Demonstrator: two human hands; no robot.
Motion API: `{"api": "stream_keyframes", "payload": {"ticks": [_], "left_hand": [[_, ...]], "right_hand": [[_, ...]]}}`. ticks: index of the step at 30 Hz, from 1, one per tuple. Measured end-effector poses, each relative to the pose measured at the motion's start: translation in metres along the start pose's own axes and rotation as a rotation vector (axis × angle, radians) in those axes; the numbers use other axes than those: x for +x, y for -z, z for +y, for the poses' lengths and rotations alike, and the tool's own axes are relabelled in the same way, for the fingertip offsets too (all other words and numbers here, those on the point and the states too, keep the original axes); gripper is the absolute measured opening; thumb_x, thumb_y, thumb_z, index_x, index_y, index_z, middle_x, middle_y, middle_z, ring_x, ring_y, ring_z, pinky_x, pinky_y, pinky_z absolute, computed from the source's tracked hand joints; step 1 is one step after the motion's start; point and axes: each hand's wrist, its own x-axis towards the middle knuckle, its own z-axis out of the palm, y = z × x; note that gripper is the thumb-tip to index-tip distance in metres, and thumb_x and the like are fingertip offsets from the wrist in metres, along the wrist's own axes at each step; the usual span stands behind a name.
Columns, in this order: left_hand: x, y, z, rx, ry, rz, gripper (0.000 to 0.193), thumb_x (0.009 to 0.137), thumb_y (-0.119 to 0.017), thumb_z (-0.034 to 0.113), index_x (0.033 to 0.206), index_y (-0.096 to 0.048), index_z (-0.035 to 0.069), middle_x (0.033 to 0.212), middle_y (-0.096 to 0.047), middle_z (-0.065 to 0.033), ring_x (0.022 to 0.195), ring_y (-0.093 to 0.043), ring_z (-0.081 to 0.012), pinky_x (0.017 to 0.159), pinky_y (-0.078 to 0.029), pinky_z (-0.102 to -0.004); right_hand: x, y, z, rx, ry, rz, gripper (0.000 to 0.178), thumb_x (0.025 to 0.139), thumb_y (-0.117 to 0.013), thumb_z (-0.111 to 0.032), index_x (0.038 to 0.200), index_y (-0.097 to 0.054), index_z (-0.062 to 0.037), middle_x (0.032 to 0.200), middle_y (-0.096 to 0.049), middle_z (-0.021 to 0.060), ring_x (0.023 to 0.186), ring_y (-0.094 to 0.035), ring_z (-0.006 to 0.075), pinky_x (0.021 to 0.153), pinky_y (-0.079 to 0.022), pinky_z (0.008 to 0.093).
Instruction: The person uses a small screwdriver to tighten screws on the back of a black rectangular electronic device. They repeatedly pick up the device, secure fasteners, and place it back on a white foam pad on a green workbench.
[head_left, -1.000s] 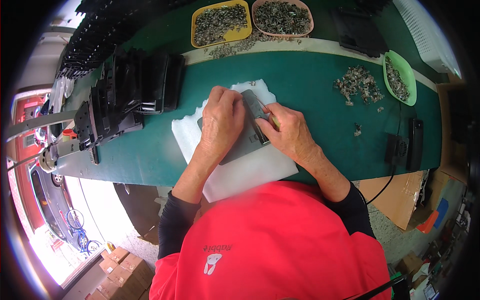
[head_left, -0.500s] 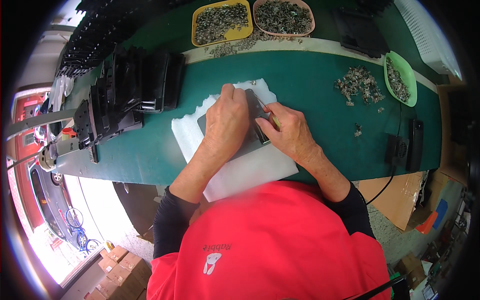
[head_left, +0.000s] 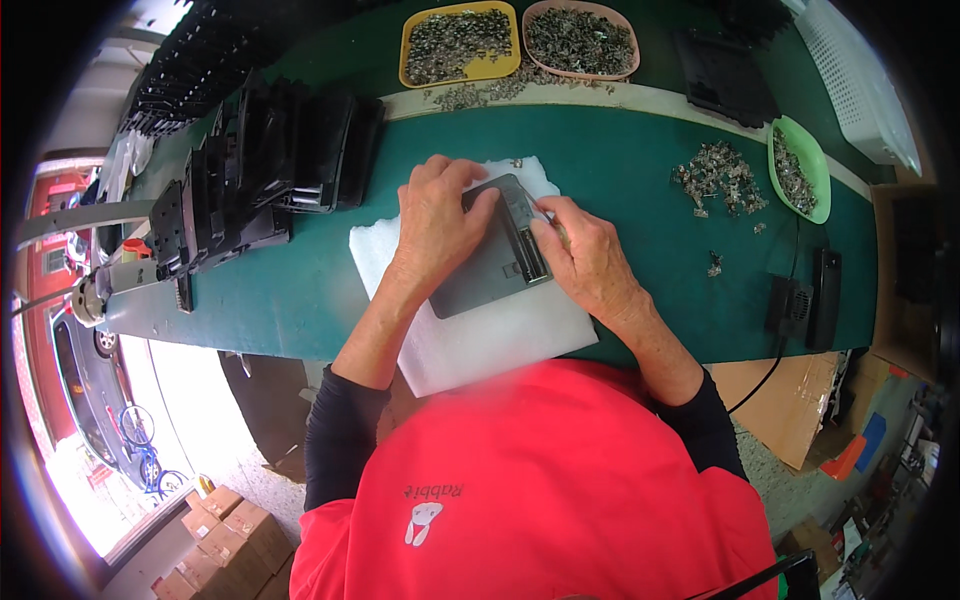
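A flat dark grey plastic panel (head_left: 470, 285) with rounded corners lies tilted on a white foam sheet (head_left: 500, 345). Along its right part runs a dark slot (head_left: 530, 255) with shiny strips. My left hand (head_left: 435, 225) rests over the panel's upper left side, thumb and forefinger apart, with nothing seen between them. At the panel's right edge, my right hand (head_left: 590, 260) is closed around a slim tool (head_left: 542, 212) with a thin metal tip. Its fingers hide most of the tool. One small metal clip (head_left: 517, 162) lies at the foam's far edge.
Small metal parts fill a yellow tray (head_left: 409, 60), a pink tray (head_left: 636, 55) and a green tray (head_left: 822, 195). A loose pile of clips (head_left: 722, 175) lies at right, beside a black device (head_left: 826, 300). Black plastic housings (head_left: 315, 150) stand stacked at left.
My left hand has opened from a closed pinch and shifted slightly left, uncovering more of the panel. My right hand stays at the slot side, with the tool now more hidden.
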Motion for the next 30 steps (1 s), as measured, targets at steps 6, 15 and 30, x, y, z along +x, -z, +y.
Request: {"api": "stream_keyframes", "payload": {"ticks": [6, 15, 30], "left_hand": [[-0.005, 0.014, 0.006, -0.132, 0.217, -0.153, 0.019, 0.085, -0.068, 0.015, 0.093, -0.064, -0.002, 0.087, -0.066, -0.0151, 0.082, -0.065, -0.0305, 0.076, -0.052, -0.0388], [-0.017, 0.022, -0.011, -0.442, 0.378, -0.298, 0.019, 0.089, -0.066, 0.013, 0.094, -0.066, -0.005, 0.081, -0.070, -0.0086, 0.073, -0.064, -0.0128, 0.069, -0.053, -0.0294], [-0.027, 0.015, -0.012, -0.494, 0.377, -0.230, 0.018, 0.090, -0.063, 0.011, 0.098, -0.067, -0.005, 0.081, -0.070, -0.0077, 0.073, -0.063, -0.0121, 0.069, -0.052, -0.0291]], "right_hand": [[-0.008, 0.013, -0.027, -0.266, 0.031, -0.155, 0.029, 0.089, -0.055, -0.008, 0.117, -0.060, -0.0030, 0.087, -0.063, 0.0179, 0.078, -0.065, 0.0411, 0.068, -0.054, 0.0475], [-0.011, -0.002, -0.046, -0.562, 0.048, -0.209, 0.033, 0.089, -0.058, -0.005, 0.121, -0.067, -0.0077, 0.076, -0.060, 0.0119, 0.067, -0.064, 0.0338, 0.061, -0.053, 0.0430], [-0.008, -0.017, -0.044, -0.704, 0.119, -0.164, 0.036, 0.087, -0.062, -0.006, 0.122, -0.066, -0.0083, 0.076, -0.062, 0.0102, 0.061, -0.065, 0.0302, 0.057, -0.055, 0.0388]]}}
